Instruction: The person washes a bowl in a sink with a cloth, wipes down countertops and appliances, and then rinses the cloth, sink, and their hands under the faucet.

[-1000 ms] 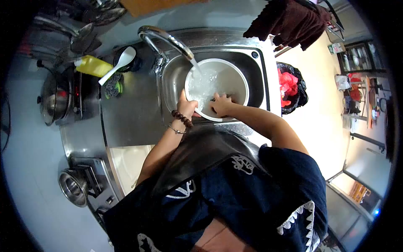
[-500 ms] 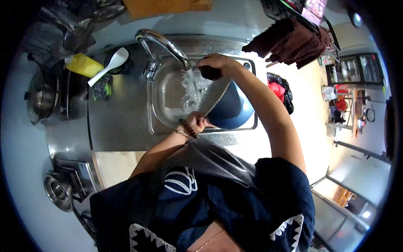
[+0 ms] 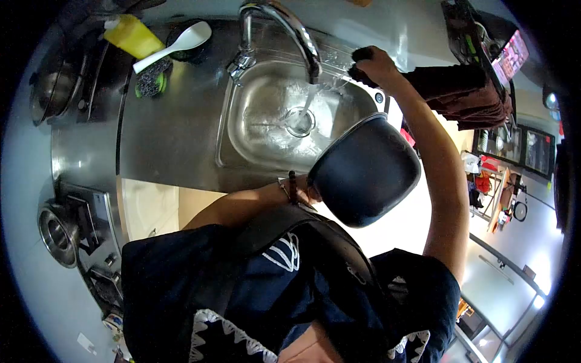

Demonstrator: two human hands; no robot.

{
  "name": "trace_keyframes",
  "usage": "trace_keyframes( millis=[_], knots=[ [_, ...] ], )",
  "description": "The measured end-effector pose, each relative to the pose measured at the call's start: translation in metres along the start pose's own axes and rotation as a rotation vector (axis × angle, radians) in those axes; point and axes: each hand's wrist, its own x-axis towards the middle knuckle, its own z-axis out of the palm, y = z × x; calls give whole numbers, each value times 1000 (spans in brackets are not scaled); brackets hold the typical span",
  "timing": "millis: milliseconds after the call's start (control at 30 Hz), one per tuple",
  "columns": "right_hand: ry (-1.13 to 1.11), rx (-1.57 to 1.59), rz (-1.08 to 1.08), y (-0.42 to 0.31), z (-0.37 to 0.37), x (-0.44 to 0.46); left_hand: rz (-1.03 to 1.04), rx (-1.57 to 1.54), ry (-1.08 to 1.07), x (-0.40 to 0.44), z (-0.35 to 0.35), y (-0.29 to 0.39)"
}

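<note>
My left hand [image 3: 311, 191] is shut on a dark rice cooker inner pot [image 3: 366, 172], at its rim. The pot is tilted over the sink's near right edge, its outside toward me; its inside is hidden. My right hand [image 3: 381, 65] is closed around a dark cloth [image 3: 361, 69] beyond the sink's far right corner, apart from the pot. Water runs from the chrome tap [image 3: 296, 30] into the steel sink [image 3: 254, 91], falling near the drain [image 3: 299, 122].
Left of the sink, a white rice paddle [image 3: 175, 47] lies beside a yellow packet [image 3: 133, 36] and a green-edged scrubber [image 3: 151, 81]. Brown towels [image 3: 460, 97] hang at the right, close to my right forearm. A lidded pan [image 3: 51, 94] stands far left.
The pot has moved from over the sink toward me and to the right. My right hand has left the pot, moving up and right with the cloth. The view has shifted.
</note>
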Motion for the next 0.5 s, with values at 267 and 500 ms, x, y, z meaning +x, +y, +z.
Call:
trace_keyframes(
  millis=[267,500],
  knots=[
    [-93,241,-57,70,42,-19,303,813,167,-59,50,-11],
    [-159,637,143,78,124,-58,680,949,563,-177,136,-48]
  ],
)
